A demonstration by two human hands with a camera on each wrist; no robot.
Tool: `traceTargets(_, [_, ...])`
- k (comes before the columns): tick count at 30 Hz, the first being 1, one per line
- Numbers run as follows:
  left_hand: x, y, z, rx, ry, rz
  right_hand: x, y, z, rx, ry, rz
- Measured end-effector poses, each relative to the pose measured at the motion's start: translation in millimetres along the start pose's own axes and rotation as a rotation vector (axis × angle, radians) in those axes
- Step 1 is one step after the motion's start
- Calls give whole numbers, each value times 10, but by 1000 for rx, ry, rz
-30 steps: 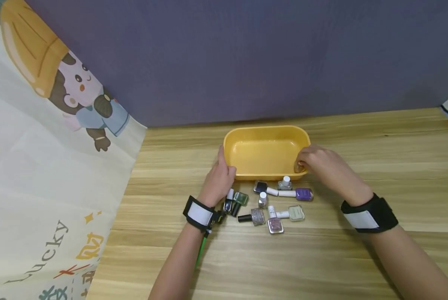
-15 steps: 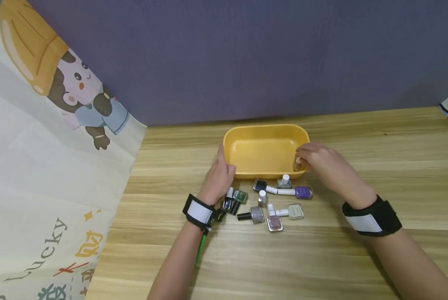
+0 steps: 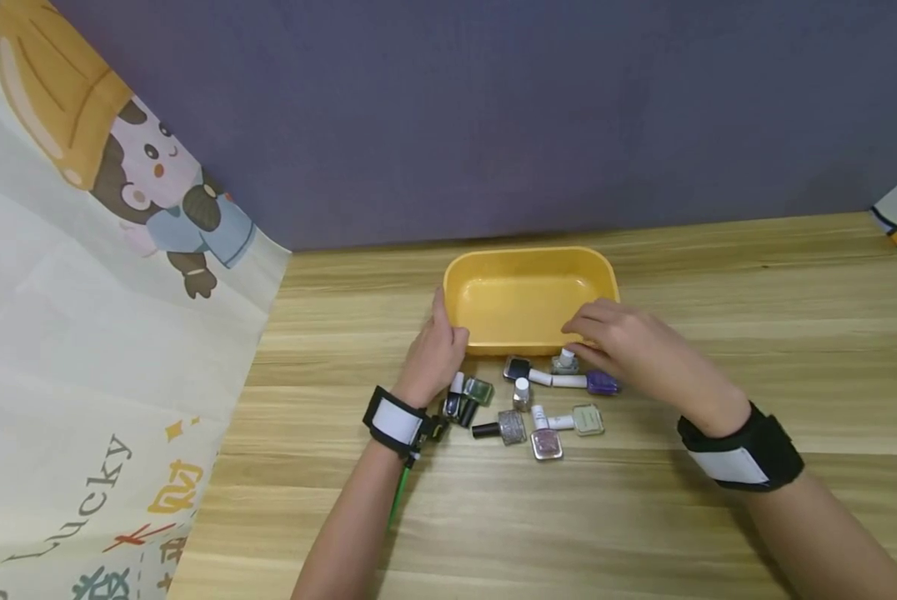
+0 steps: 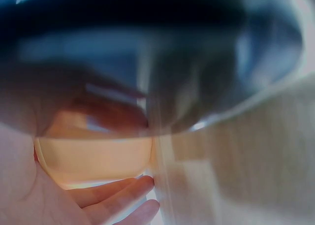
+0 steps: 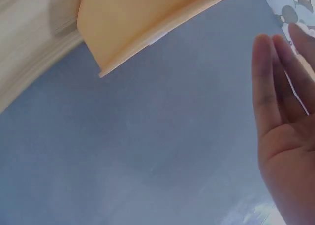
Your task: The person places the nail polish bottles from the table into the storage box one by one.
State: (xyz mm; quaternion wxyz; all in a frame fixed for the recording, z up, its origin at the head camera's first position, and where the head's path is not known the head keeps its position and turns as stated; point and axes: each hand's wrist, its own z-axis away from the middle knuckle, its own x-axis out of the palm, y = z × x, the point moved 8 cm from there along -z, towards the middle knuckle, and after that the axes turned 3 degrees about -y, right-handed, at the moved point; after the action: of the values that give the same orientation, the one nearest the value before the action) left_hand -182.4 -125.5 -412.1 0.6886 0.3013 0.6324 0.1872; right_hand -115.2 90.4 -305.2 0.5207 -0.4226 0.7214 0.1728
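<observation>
- My left hand (image 3: 435, 354) rests against the left end of the yellow tub (image 3: 527, 265), fingers straight along its wall, gripping nothing.
- Left wrist view is blurred; my fingers (image 4: 115, 198) lie flat by the tub's yellow wall (image 4: 93, 158).
- My right hand (image 3: 632, 346) is just in front of the tub's near right corner, fingers relaxed and reaching down over the clear bottle with the white cap (image 3: 565, 361); can't tell if they touch it.
- Right wrist view shows straight fingers (image 5: 268, 82), nothing held, tub edge (image 5: 147, 18) above.
- Tub sits on the wooden table (image 3: 719, 517), near the purple backdrop (image 3: 493, 108).
- Nail polish bottles lie clustered just in front of the tub: purple bottle (image 3: 601, 382), pale green one (image 3: 588, 419), glitter one (image 3: 546, 443), black-capped one (image 3: 503, 427).
- Cartoon-print cloth (image 3: 96, 333) hangs at left.
</observation>
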Motion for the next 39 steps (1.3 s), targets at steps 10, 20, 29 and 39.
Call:
traceTargets(10, [0, -14, 9, -18, -21, -3, 271, 27, 3, 23, -148, -29])
traceTargets(20, [15, -5, -4, -10, -22, 2, 380, 79, 22, 46, -213, -18])
traceTargets(29, [-9, -7, 2, -6, -12, -16, 414, 62, 15, 45, -272, 21])
traceTargets(39, [-2, -2, -6, -4, -9, -10, 416, 60, 24, 48, -283, 46])
